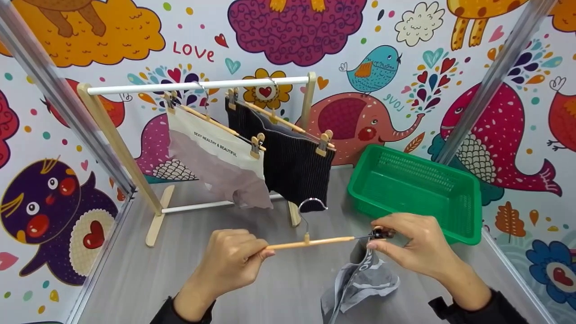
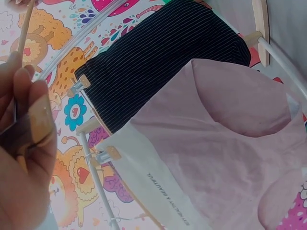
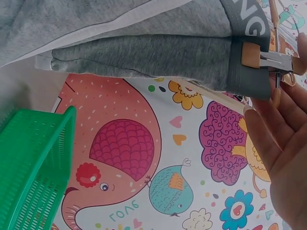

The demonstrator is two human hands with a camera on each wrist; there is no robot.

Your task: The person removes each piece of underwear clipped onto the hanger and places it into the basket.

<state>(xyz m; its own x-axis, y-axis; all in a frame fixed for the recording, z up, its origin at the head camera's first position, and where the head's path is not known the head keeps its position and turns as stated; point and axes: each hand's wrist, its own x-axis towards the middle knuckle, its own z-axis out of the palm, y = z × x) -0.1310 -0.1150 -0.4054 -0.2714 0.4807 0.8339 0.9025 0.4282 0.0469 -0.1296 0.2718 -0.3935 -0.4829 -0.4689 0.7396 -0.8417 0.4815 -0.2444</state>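
Left hand [image 1: 234, 261] grips wooden hanger [image 1: 315, 242]; grey garment [image 1: 360, 279] clipped, crumpled.

Grey garment [image 1: 360, 283] cut off at bottom edge; hanger's left clip hidden by left hand [image 1: 234, 261].

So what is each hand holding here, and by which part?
The left hand grips the wooden hanger by its left bar end; the right hand pinches its right clip, on the grey garment.

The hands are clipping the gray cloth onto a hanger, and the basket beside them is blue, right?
Not quite. The basket is green, as the head view shows. The rest holds: both hands hold the hanger, whose clip pinches the gray cloth.
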